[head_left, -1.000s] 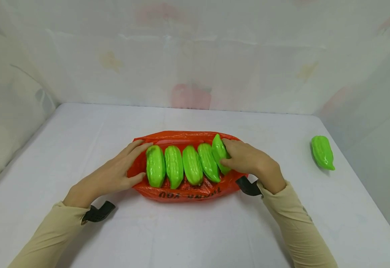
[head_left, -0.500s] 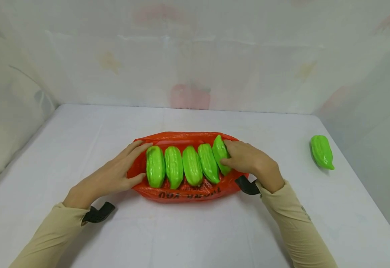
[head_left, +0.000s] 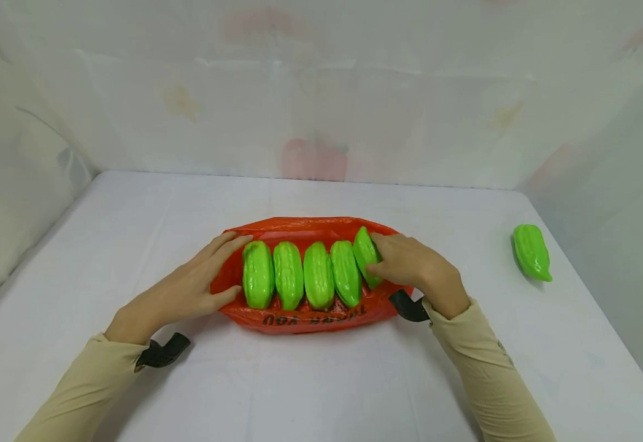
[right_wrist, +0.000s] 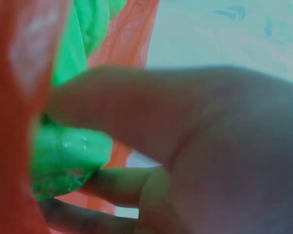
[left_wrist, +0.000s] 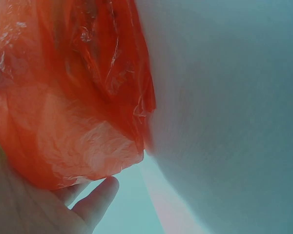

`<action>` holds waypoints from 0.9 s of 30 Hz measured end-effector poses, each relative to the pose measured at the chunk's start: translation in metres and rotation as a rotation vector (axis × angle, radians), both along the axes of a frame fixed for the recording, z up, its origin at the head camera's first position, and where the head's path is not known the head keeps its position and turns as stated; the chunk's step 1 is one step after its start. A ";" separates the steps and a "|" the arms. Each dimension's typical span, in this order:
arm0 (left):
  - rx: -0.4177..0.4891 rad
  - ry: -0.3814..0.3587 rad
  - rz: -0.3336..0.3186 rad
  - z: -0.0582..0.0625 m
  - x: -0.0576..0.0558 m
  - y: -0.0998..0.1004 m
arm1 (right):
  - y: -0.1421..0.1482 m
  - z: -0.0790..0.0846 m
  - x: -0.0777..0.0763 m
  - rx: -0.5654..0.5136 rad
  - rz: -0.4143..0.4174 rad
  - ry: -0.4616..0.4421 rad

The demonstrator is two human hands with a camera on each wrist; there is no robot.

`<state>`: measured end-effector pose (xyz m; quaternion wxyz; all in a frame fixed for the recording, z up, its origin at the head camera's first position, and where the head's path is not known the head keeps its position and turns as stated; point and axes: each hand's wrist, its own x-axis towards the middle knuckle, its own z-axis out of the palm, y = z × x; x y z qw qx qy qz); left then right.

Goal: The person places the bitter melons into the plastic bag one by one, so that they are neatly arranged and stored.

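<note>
In the head view an orange-red plastic bag (head_left: 316,322) lies with its mouth open toward me. A row of several glossy green bitter melons (head_left: 288,275) fills it side by side. My left hand (head_left: 183,294) rests on the bag's left end, its fingers on the back rim and its thumb on the front. In the left wrist view that hand's fingers (left_wrist: 98,201) touch the bag from outside. My right hand (head_left: 407,261) holds the rightmost bitter melon (head_left: 367,258) between thumb and fingers. In the right wrist view the bag partly hides this melon (right_wrist: 71,151).
One more green bitter melon (head_left: 531,252) lies apart near the right edge of the white-covered table (head_left: 321,393). Pale printed cloth (head_left: 321,104) hangs behind the table and along its sides. A black wrist mount (head_left: 164,350) sits under each forearm.
The rightmost bitter melon has shifted slightly lower in the bag, still in my right hand. Its neighbouring melons have moved a little to the right and stand straighter. My left hand stays almost still.
</note>
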<state>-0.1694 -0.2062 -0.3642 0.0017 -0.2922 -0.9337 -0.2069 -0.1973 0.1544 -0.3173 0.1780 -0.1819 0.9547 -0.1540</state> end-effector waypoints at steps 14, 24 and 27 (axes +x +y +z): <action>-0.007 0.002 0.004 -0.001 0.002 0.000 | -0.006 0.002 0.005 0.139 -0.120 0.048; 0.001 0.007 -0.012 -0.002 0.000 0.000 | -0.013 -0.004 0.003 0.161 -0.171 0.116; -0.002 -0.002 -0.004 -0.002 0.001 -0.001 | -0.013 -0.006 0.001 0.131 -0.151 0.128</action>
